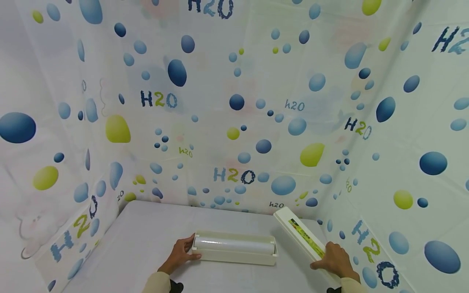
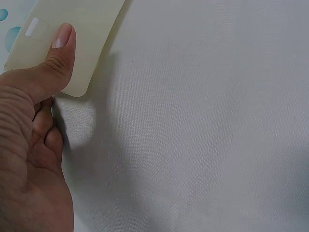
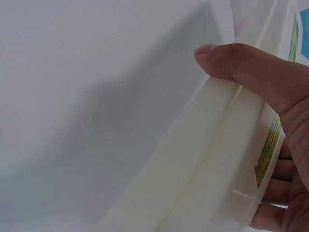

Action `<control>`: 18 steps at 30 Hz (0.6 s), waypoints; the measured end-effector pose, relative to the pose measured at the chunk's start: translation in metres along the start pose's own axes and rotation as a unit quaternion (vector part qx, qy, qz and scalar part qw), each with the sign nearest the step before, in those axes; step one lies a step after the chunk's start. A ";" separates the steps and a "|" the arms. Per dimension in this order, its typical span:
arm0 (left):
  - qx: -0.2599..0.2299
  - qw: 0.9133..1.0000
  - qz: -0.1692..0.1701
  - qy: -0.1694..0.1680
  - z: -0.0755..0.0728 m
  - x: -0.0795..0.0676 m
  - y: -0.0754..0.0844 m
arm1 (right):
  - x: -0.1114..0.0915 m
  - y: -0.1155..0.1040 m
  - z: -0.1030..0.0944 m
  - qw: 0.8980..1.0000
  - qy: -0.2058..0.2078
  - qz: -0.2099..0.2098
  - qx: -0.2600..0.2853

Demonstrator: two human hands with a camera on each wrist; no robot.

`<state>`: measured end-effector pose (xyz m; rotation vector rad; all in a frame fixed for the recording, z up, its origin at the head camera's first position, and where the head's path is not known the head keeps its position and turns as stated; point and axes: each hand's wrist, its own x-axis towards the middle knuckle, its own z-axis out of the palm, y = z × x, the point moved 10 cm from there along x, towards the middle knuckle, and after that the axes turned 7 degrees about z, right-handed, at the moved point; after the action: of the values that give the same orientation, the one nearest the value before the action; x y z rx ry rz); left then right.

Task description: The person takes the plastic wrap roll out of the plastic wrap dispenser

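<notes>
A cream cling film dispenser box (image 1: 234,257) lies lidless on the table, a roll of clear cling film (image 1: 234,245) lengthwise inside it. My left hand (image 1: 180,254) grips the box's left end, thumb on the front wall and fingers behind. In the left wrist view the thumb (image 2: 63,53) presses flat on the cream plastic near its corner. To the right, my right hand (image 1: 334,259) holds the long cream lid (image 1: 293,228), tilted, with a yellow-green label (image 1: 305,238) on top. The right wrist view shows the thumb (image 3: 231,60) over the lid's edge, fingers on the label side.
A white cloth-covered table (image 1: 154,228) spreads under both hands. Behind it and along both sides hang white curtains (image 1: 234,122) printed with blue and green drops and H2O lettering. The lid's far end reaches close to the back curtain.
</notes>
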<state>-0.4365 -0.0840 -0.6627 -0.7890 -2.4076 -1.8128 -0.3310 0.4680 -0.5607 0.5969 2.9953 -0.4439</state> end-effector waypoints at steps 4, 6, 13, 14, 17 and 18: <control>-0.016 1.000 -0.007 -0.010 0.000 0.000 -0.001 | 0.001 0.001 0.001 1.000 0.002 0.002 -0.002; -0.022 1.000 -0.006 -0.016 0.001 0.000 -0.001 | 0.001 0.001 0.001 1.000 0.003 0.004 -0.002; 0.011 1.000 0.000 -0.007 -0.001 0.001 -0.004 | 0.000 0.002 0.001 1.000 -0.004 0.016 0.000; 0.012 1.000 -0.002 -0.007 -0.001 0.001 -0.006 | 0.000 0.002 0.002 1.000 -0.006 0.020 0.000; 0.002 1.000 -0.010 -0.010 0.000 0.001 -0.009 | -0.001 0.004 0.003 0.999 -0.013 0.029 -0.002; -0.003 1.000 -0.010 -0.012 0.001 0.001 -0.010 | -0.002 0.004 0.004 0.999 -0.014 0.031 -0.003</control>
<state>-0.4411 -0.0850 -0.6714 -0.7945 -2.4327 -1.8299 -0.3278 0.4701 -0.5658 0.6735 2.9411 -0.4343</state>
